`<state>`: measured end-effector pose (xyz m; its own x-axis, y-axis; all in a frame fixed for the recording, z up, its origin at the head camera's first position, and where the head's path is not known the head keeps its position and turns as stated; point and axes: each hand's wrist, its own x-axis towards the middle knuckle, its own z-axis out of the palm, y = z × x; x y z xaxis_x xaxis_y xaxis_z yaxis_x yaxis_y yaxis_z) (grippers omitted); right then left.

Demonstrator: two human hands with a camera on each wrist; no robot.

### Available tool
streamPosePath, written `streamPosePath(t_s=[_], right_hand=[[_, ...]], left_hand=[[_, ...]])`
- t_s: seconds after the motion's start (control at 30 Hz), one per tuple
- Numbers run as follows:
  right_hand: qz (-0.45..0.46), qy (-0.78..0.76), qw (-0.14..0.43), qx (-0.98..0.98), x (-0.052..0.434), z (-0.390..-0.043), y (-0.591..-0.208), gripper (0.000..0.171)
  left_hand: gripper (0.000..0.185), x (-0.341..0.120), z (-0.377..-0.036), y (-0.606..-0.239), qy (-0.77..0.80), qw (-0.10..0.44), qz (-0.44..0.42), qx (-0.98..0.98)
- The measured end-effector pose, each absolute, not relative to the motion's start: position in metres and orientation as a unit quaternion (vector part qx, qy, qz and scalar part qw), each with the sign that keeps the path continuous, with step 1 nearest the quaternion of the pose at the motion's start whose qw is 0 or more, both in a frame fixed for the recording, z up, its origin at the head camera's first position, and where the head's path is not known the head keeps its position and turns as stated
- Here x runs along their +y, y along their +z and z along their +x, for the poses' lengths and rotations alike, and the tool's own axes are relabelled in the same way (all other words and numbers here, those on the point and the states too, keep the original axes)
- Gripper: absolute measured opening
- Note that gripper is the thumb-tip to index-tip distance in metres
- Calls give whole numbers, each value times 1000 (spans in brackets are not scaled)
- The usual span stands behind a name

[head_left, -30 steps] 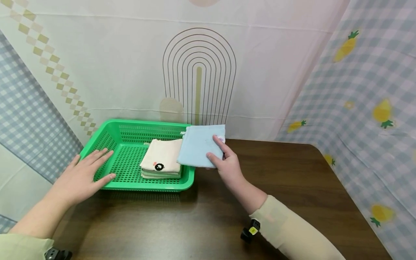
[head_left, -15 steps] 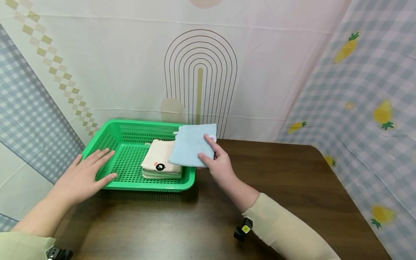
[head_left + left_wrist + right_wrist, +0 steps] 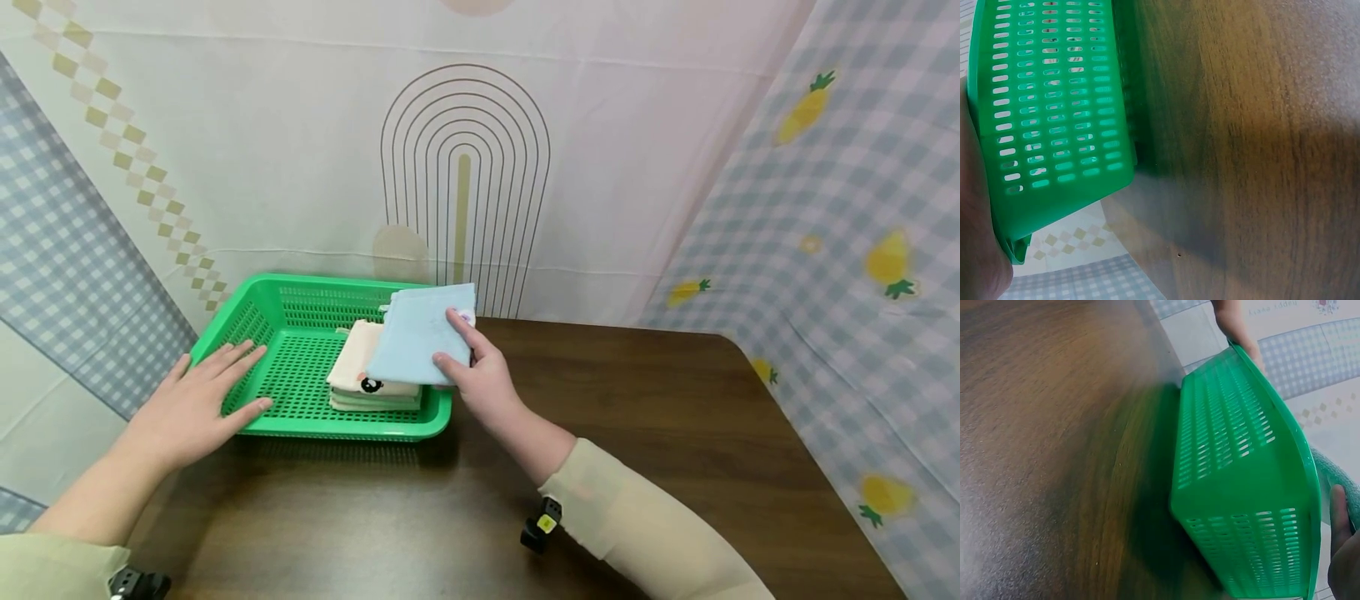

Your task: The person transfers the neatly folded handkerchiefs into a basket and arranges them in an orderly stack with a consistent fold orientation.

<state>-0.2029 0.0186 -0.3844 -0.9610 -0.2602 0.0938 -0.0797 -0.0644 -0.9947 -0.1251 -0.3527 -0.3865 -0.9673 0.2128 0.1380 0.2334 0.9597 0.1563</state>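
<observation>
In the head view my right hand (image 3: 483,379) pinches a folded light blue towel (image 3: 420,333) by its right side, thumb and index finger on top. The towel hangs over the right end of a green plastic basket (image 3: 337,427), partly covering a stack of folded towels (image 3: 356,354). The top one is cream with a black eye-like patch, and green shows below. My left hand (image 3: 195,408) rests with spread fingers across the basket's left front rim. The left wrist view shows the basket's slotted wall (image 3: 1060,197) beside that hand (image 3: 979,244).
The basket stands on a dark brown wooden table (image 3: 615,400), toward its back left. A white printed cloth (image 3: 315,150) hangs behind the table. Checked cloth (image 3: 847,275) with yellow fruit prints hangs at the right side.
My right hand has moved left with the blue towel, which covers more of the towel stack than before. My left hand keeps its place on the basket.
</observation>
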Motion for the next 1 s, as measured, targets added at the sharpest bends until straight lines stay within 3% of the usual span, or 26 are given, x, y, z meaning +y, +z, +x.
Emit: streamPosePath(t_s=[0.5, 1.0], right_hand=[[-137, -677, 76, 719, -3, -207, -382, 65], [-167, -619, 48, 766, -24, -214, -379, 66]], left_hand=[[83, -353, -125, -388, -80, 50, -111, -989], [82, -353, -125, -386, -82, 57, -115, -988]])
